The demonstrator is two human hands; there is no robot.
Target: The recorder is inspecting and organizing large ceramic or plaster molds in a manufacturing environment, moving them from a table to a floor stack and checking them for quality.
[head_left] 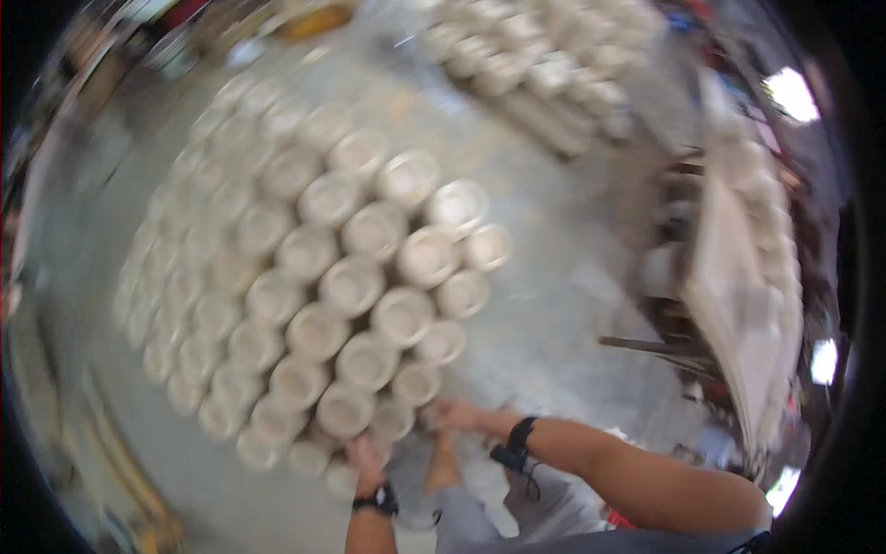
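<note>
Here, lower centre of frame: left hand [366,454] at pale round pots [367,360], right hand [455,415] beside; grips blurred, cannot tell.

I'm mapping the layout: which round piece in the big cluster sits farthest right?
The pale piece at the right tip, jutting beyond all its neighbours.

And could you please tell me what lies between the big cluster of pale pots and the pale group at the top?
In the head view, grey floor with faint brownish patches lies between the pale pots and the upper group.
</note>
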